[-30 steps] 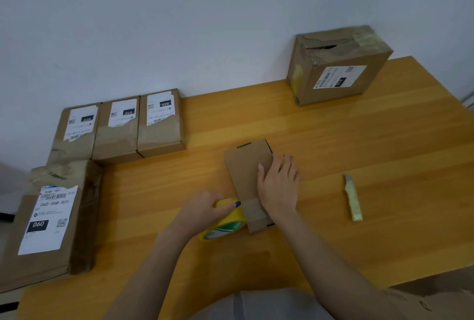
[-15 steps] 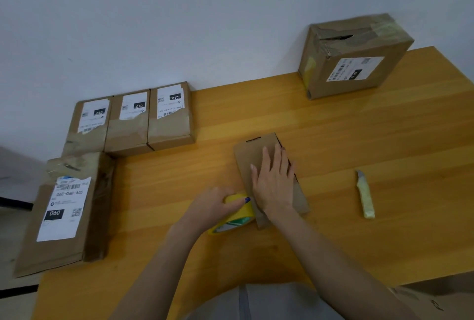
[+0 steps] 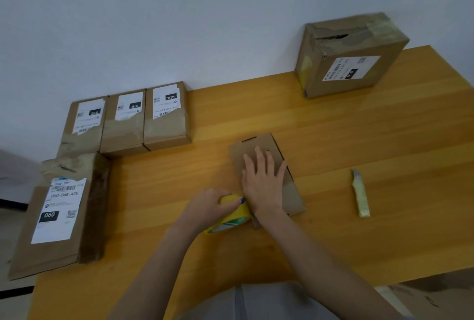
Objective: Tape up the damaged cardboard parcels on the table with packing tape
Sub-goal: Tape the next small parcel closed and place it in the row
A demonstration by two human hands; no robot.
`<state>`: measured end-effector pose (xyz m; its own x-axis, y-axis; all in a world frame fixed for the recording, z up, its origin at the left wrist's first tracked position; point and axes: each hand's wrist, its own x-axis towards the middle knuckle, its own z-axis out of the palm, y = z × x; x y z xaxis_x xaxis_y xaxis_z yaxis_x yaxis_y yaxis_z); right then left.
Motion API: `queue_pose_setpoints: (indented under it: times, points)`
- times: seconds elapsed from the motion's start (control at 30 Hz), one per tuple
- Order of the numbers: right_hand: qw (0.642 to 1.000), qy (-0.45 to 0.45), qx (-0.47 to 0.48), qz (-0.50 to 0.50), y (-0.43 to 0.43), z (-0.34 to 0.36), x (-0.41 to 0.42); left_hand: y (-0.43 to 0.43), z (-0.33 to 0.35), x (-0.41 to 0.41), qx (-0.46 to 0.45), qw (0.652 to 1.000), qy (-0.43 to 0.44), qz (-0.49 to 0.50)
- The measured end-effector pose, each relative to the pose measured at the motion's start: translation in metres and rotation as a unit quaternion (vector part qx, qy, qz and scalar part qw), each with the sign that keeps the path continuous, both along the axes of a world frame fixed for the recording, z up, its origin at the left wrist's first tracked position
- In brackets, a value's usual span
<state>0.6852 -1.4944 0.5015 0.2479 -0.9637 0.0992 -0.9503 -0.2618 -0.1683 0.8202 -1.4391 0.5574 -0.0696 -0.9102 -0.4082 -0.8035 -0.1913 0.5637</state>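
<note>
A small flat cardboard parcel (image 3: 259,149) lies in the middle of the wooden table (image 3: 359,135). My right hand (image 3: 264,181) lies flat on top of it, fingers straight, pressing it down. Against the parcel's near left edge stands a yellow roll of packing tape (image 3: 234,214), gripped by my left hand (image 3: 207,208) with the thumb on the roll's top. The strip between roll and parcel is hidden under my right hand.
A yellow-handled utility knife (image 3: 360,195) lies right of the parcel. Three labelled parcels (image 3: 125,124) stand in a row at the back left, a larger one (image 3: 59,214) at the left edge. A torn box (image 3: 351,55) stands at the back right by the wall.
My right hand slid away from me along the parcel's top, from its near end toward the middle. My left hand stayed on the tape roll. The camera tilted, shifting the scene.
</note>
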Motion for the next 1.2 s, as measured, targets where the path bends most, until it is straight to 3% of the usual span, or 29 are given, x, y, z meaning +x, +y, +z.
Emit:
queue_pose_setpoints:
  times: [0.13,0.23,0.4,0.53,0.67,0.73,0.83,0.97,1.07,1.2]
  points:
    - [0.999,0.005,0.033,0.008,-0.002,0.004,-0.004,0.005,-0.003,-0.001,0.01,1.0,0.005,0.003]
    - [0.999,0.011,0.002,0.038,-0.01,0.005,-0.024,0.002,-0.001,0.0,0.006,1.0,-0.005,0.009]
    - [0.999,0.011,0.002,-0.04,-0.02,0.004,-0.059,0.003,0.0,-0.001,0.001,1.0,-0.011,-0.002]
    - [0.987,-0.117,0.103,-0.037,-0.024,0.006,-0.066,0.003,-0.004,-0.001,-0.009,1.0,-0.012,-0.004]
    - [0.955,-0.264,0.111,-0.072,-0.026,0.0,-0.073,0.005,-0.004,0.0,-0.007,1.0,-0.003,-0.002]
    - [0.942,-0.291,0.129,-0.107,-0.029,-0.003,-0.077,0.005,-0.003,0.0,0.003,1.0,0.01,-0.005]
    - [0.94,-0.259,0.185,-0.122,-0.027,0.011,-0.071,0.005,0.001,-0.002,0.01,1.0,-0.003,-0.019]
    - [0.976,-0.05,0.177,-0.113,-0.023,0.034,-0.038,0.003,0.005,-0.004,-0.001,0.999,-0.017,-0.027]
    - [0.952,0.001,0.286,-0.11,-0.025,0.04,-0.009,0.005,0.005,-0.004,-0.002,0.999,-0.018,-0.027]
    - [0.939,0.025,0.323,-0.112,-0.03,0.043,0.006,0.011,0.007,-0.003,-0.024,0.999,-0.032,-0.032]
